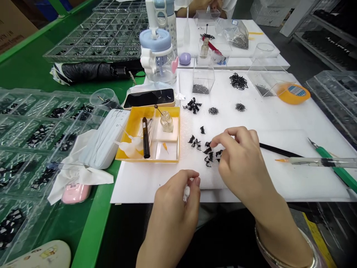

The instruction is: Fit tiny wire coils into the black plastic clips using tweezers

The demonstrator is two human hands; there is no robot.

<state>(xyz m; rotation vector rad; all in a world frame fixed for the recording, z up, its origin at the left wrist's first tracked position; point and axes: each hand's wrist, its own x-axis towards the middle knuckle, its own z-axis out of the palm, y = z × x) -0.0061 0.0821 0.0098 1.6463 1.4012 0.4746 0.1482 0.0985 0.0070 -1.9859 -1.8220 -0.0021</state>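
So the right hand is over the black parts, wrist angled in from the side, probably so the fingers come down without shoving the rest of the cluster. Thumb and index look close together, but the fingertips blur into the dark bits, so I can't tell if one's pinched. The left hand is curled near the front edge of the white pad, white scrap held between thumb and fingers, well clear of the parts.

Dark parts on a white pad makes sense: they'd be easy to spot. The other pile sits further back, likely to keep the near area for handwork.

Yellow tray is just left of the parts, with the jar and pen in it, so there's not much elbow room that way. Phone lies behind it. On the right, the brush crosses over the green knife, blade bare, which I'd watch with that forearm nearby. Orange tape is out of the way at the back.
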